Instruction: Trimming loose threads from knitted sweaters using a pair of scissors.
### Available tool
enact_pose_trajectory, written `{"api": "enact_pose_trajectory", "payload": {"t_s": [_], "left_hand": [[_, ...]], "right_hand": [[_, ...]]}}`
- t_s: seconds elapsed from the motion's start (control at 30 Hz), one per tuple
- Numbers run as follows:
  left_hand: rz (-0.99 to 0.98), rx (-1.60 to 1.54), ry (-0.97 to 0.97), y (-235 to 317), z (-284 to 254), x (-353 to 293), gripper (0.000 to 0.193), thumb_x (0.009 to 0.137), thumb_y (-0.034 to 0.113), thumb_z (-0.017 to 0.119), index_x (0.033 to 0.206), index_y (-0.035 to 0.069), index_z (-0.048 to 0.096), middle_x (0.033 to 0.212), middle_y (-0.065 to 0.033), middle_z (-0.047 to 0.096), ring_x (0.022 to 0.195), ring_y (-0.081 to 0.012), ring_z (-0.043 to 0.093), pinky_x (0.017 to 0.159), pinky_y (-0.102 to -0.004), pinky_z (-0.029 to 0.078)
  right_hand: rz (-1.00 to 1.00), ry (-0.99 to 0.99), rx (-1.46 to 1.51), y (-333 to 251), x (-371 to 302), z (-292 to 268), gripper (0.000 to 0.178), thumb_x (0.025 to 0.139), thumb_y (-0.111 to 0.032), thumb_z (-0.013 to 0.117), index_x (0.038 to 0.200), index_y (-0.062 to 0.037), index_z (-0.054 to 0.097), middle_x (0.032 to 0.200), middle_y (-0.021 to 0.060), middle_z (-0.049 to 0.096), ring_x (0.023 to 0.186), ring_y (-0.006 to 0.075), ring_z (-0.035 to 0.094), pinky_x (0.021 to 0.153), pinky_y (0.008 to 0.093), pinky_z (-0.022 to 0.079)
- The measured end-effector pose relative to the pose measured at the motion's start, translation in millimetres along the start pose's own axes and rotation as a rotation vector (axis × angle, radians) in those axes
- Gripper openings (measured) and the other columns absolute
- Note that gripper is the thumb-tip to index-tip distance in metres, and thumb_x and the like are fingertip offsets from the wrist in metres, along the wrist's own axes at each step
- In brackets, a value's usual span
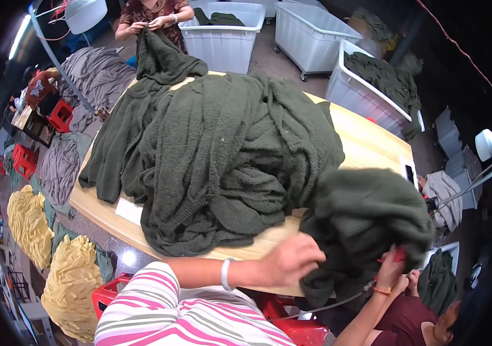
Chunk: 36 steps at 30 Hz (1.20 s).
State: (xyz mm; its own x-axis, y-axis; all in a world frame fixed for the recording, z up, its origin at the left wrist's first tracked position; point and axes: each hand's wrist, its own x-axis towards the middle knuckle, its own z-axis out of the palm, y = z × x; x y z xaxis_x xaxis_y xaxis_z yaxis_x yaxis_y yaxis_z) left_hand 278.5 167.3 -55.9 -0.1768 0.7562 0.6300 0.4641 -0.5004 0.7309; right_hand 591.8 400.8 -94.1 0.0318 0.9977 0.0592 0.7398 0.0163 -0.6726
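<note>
One bunched, dark green knitted garment (367, 202) is hanging over the near right part of the pale wooden bench (375, 141), beside a larger green knitted heap (217, 155). Your right hand (392, 266) is resting against its lower right side by a small, blurred red item (400, 254); I cannot tell whether it is pinching cloth. Your left hand (292, 258) is hovering at the near edge, fingers half curled, seemingly holding nothing. The knit is probably feeling soft, limp and weighty, neither slippery nor fragile; thick gathered folds are likely offering the surest hold. No brand, label or writing is showing legibly on it.
</note>
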Motion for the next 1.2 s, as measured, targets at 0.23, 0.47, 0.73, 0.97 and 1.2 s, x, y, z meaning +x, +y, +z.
{"api": "enact_pose_trajectory", "payload": {"t_s": [0.23, 0.47, 0.73, 0.97, 1.2], "left_hand": [[-0.527, 0.714, 0.537, -111.4, -140.3, -40.0, 0.071, 0.071, 0.023, 0.080, 0.127, 0.001, 0.042, 0.116, -0.0180, 0.049, 0.109, -0.0344, 0.048, 0.096, -0.0434, 0.040], [-0.718, 0.550, 0.457, -163.1, -174.0, -77.5, 0.029, 0.081, 0.018, 0.073, 0.101, 0.001, 0.060, 0.080, -0.0084, 0.065, 0.071, -0.0246, 0.063, 0.067, -0.0375, 0.051], [-0.889, -0.904, 0.575, -156.6, -207.9, -93.3, 0.019, 0.090, 0.006, 0.063, 0.109, 0.002, 0.063, 0.101, -0.0042, 0.069, 0.089, -0.0137, 0.065, 0.083, -0.0292, 0.053], [-0.972, -0.951, 0.480, -163.7, -216.9, -114.8, 0.023, 0.091, 0.006, 0.063, 0.113, 0.002, 0.061, 0.109, -0.0071, 0.068, 0.099, -0.0164, 0.065, 0.091, -0.0315, 0.051], [-0.859, -0.496, 0.349, -149.4, -210.0, -66.6, 0.035, 0.088, 0.007, 0.069, 0.120, -0.003, 0.058, 0.109, -0.0031, 0.065, 0.096, -0.0071, 0.059, 0.085, -0.0239, 0.048]], "right_hand": [[-0.097, -0.546, 0.320, -97.4, -118.6, 45.1, 0.046, 0.092, -0.008, 0.061, 0.136, -0.0039, 0.049, 0.080, 0.0007, 0.057, 0.061, 0.0068, 0.055, 0.052, 0.0236, 0.049], [-0.573, -0.736, -0.023, -187.1, -191.4, 130.8, 0.046, 0.087, -0.028, 0.068, 0.129, -0.0123, 0.055, 0.087, 0.0208, 0.068, 0.081, 0.0372, 0.068, 0.072, 0.0441, 0.054], [-0.670, -1.102, -0.239, -219.4, -232.6, 162.9, 0.040, 0.088, -0.034, 0.064, 0.124, -0.0184, 0.057, 0.084, 0.0193, 0.068, 0.080, 0.0409, 0.066, 0.075, 0.0470, 0.052], [-0.607, -1.077, -0.241, -244.4, -238.0, 169.9, 0.036, 0.089, -0.035, 0.062, 0.119, -0.0149, 0.059, 0.081, 0.0197, 0.068, 0.080, 0.0403, 0.066, 0.075, 0.0482, 0.052], [-0.545, -0.870, -0.013, -245.0, -231.0, 179.9, 0.033, 0.088, -0.030, 0.067, 0.114, -0.0117, 0.060, 0.082, 0.0180, 0.067, 0.079, 0.0399, 0.066, 0.072, 0.0449, 0.052]]}}
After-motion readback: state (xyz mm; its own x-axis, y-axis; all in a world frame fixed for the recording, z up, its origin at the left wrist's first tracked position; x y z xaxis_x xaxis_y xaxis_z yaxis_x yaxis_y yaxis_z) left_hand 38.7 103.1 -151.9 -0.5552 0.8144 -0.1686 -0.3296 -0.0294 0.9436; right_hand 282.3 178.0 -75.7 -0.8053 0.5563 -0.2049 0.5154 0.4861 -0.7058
